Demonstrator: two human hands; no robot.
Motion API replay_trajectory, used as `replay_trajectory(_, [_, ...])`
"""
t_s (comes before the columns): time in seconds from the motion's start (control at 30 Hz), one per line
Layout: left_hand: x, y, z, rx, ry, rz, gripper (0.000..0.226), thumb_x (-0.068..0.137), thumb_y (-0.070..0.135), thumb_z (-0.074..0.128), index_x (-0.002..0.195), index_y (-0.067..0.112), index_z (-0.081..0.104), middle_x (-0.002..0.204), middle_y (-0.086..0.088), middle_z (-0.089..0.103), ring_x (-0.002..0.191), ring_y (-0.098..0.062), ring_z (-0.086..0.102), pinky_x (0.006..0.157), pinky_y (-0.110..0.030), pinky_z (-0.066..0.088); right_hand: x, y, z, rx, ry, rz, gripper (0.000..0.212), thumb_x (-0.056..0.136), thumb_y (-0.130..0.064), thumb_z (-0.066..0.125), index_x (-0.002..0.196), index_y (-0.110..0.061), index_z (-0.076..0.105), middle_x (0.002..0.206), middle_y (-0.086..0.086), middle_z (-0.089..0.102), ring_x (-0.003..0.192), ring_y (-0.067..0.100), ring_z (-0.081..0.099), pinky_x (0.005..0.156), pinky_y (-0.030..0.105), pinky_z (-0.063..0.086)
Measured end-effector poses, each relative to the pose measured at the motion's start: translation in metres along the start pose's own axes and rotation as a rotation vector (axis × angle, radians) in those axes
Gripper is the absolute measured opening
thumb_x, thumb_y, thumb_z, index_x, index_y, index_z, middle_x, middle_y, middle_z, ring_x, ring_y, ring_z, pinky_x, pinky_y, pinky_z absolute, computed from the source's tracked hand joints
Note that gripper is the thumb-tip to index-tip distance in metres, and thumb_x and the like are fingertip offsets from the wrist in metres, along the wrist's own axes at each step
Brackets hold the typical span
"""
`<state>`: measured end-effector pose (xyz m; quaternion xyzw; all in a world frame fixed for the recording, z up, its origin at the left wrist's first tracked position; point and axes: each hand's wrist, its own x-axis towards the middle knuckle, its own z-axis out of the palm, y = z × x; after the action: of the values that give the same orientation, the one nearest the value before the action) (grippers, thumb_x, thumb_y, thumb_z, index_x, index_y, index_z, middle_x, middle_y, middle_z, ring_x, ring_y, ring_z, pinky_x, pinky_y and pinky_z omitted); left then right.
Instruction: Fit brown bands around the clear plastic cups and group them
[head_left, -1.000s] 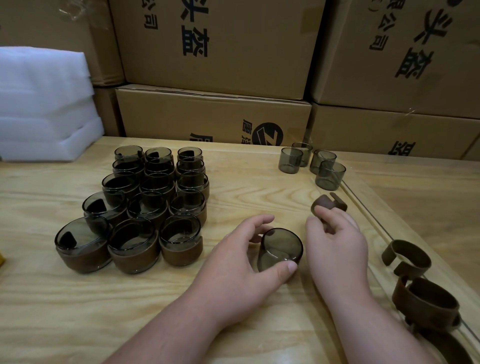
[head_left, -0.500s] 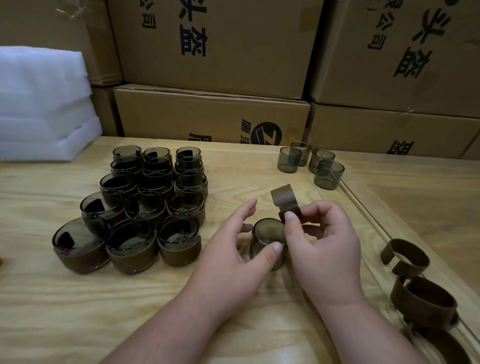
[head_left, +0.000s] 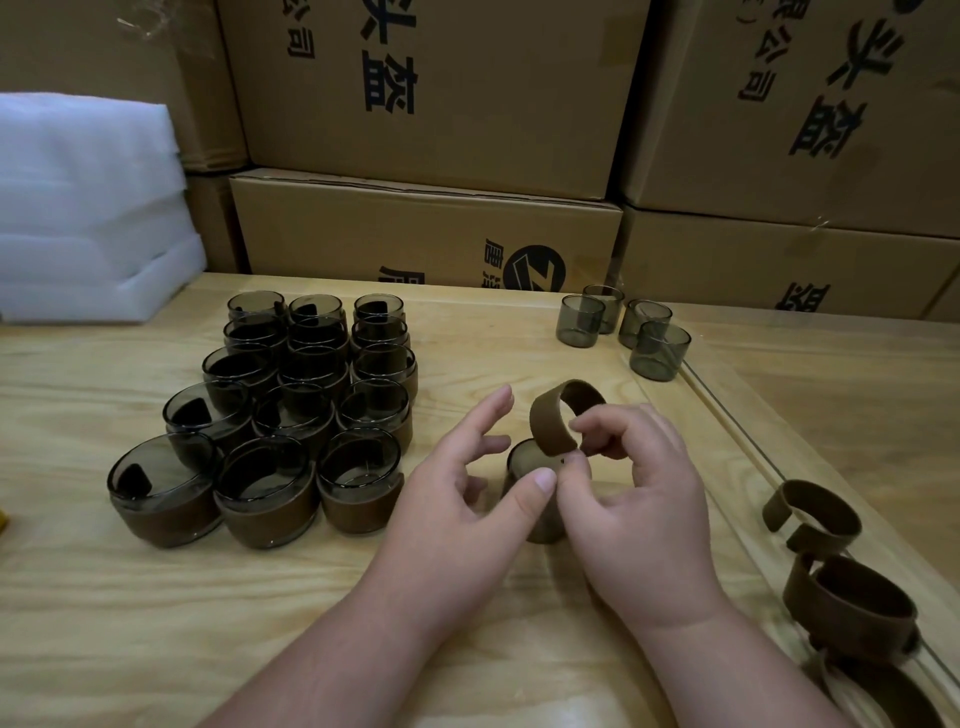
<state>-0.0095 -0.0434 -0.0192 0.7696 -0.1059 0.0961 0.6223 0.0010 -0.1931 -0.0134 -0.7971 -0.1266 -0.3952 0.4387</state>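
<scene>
A smoky clear cup (head_left: 524, 467) stands on the wooden table (head_left: 104, 597) between my hands, partly hidden by them. My left hand (head_left: 462, 499) steadies it, with the thumb on its near side and the other fingers spread above. My right hand (head_left: 639, 499) pinches a curled brown band (head_left: 556, 421) and holds it open just above the cup's rim. A tight group of banded cups (head_left: 291, 415) sits to the left in rows.
Several bare cups (head_left: 623, 327) stand at the back right. Loose brown bands (head_left: 841, 597) lie along the table's right edge beside a glass strip. Cardboard boxes (head_left: 426, 228) wall the back, and white foam sheets (head_left: 78, 208) are stacked at the far left.
My right hand picked the band up off the table, brought it over to the cup and uncurled it into a wider loop. My left hand kept hold of the cup.
</scene>
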Motion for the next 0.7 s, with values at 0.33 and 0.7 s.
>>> replay_trajectory(0.33, [0.001, 0.003, -0.003, -0.119, 0.010, -0.019, 0.054, 0.081, 0.032, 0.074, 0.134, 0.032, 0.065, 0.121, 0.014, 0.075, 0.115, -0.006, 0.068, 0.099, -0.040, 0.058, 0.000, -0.003, -0.003, -0.076, -0.131, -0.199, 0.025, 0.085, -0.016, 0.060, 0.095, -0.025, 0.081, 0.117, -0.002, 0.056, 0.104, 0.022, 0.052, 0.092, 0.017, 0.039])
replay_trajectory(0.7, [0.002, 0.003, -0.002, -0.113, 0.049, -0.055, 0.054, 0.072, 0.039, 0.081, 0.125, 0.032, 0.072, 0.117, 0.013, 0.076, 0.109, -0.014, 0.071, 0.100, -0.050, 0.055, -0.008, -0.005, -0.016, 0.130, -0.196, 0.139, 0.055, 0.072, -0.045, 0.071, 0.124, -0.052, 0.053, 0.120, -0.036, 0.063, 0.119, -0.006, 0.061, 0.097, 0.007, 0.042])
